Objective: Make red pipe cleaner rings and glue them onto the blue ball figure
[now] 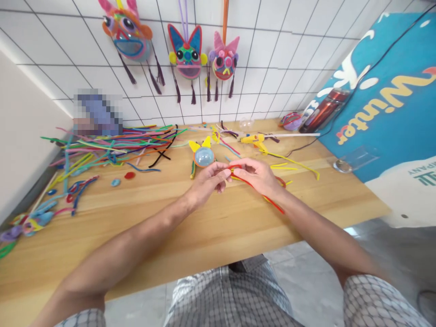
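Near the middle of the table, my left hand (211, 180) and my right hand (254, 175) meet with their fingertips pinched on a red pipe cleaner (245, 182). Its near part is bent between my fingers, and its long tail runs under my right wrist to the lower right. A yellow pipe cleaner lies close by, partly hidden by my right hand. Just beyond my left hand sits a clear round shell (204, 156) with an orange rim and two yellow pointed ears. A green and yellow strip hangs from its left side.
Many colored pipe cleaners (136, 141) are heaped at the back left. A yellow glue gun (254, 140) lies beyond my right hand, with a red bottle (323, 110) and a clear cup (344, 164) farther right. Decorated masks (188, 59) hang on the tiled wall.
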Tool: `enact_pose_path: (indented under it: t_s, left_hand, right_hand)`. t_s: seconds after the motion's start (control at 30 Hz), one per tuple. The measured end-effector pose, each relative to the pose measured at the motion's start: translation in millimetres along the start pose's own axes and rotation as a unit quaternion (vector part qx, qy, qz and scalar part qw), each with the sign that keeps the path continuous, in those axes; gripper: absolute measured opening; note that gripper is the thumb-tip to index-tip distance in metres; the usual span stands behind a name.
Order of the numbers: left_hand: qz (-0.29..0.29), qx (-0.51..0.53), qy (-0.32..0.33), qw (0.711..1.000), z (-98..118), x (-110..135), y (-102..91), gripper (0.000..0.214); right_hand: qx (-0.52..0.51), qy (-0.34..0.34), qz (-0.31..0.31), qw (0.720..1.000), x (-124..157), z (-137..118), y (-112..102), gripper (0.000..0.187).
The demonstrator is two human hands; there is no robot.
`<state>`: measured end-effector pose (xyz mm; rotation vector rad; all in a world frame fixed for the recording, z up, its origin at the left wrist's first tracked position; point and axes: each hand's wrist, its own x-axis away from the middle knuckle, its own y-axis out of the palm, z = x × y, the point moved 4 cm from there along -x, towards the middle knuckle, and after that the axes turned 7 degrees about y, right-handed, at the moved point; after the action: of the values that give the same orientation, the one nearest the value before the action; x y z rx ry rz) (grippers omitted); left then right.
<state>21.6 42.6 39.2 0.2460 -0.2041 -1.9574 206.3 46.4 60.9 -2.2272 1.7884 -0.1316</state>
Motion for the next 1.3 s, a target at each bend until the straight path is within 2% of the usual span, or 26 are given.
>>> enact_pose_path:
  t_s: [0.1,0.27,0.33,0.43,0.6,0.73,0.93,1.1,1.3]
  left_hand:
    - [0.014,0.012,0.009,1.0,-5,1,-0.1,0.047]
    - [0.054,0.09,-0.018,0.994,-1,6,-2.1,0.045]
    - [0.069,0.128,-0.033,0.989,0,8,-2.3,0.043]
    - [0.081,0.161,-0.05,0.982,-2,9,-1.2,0.042]
    - [0.059,0.137,-0.099,0.984,-21,12,3.7,0.045]
    - [0.017,0.107,-0.107,0.988,-31,14,7.1,0.052]
    - [-0.034,0.001,-0.064,0.997,-33,16,7.4,0.051]
    - [-0.041,-0.022,-0.082,0.996,-39,22,9.9,0.051]
    - [-0.048,-0.057,-0.077,0.994,-44,26,10.7,0.048]
  right_hand:
    - [-0.014,0.033,-0.035,0.999,2,5,0,0.035]
    - [-0.147,0.1,-0.07,0.982,1,16,-11,0.052]
    - [-0.168,0.127,-0.092,0.973,3,21,-11,0.052]
    - [-0.148,0.118,-0.094,0.977,8,24,-4,0.045]
    - [-0.128,0.09,-0.098,0.983,7,23,11,0.043]
    - [-0.118,0.111,-0.065,0.985,6,27,16,0.047]
    - [-0.155,0.114,-0.019,0.981,7,32,17,0.056]
    - [-0.223,0.12,0.01,0.967,4,27,7,0.055]
    - [-0.21,0.093,0.036,0.973,2,24,-9,0.057]
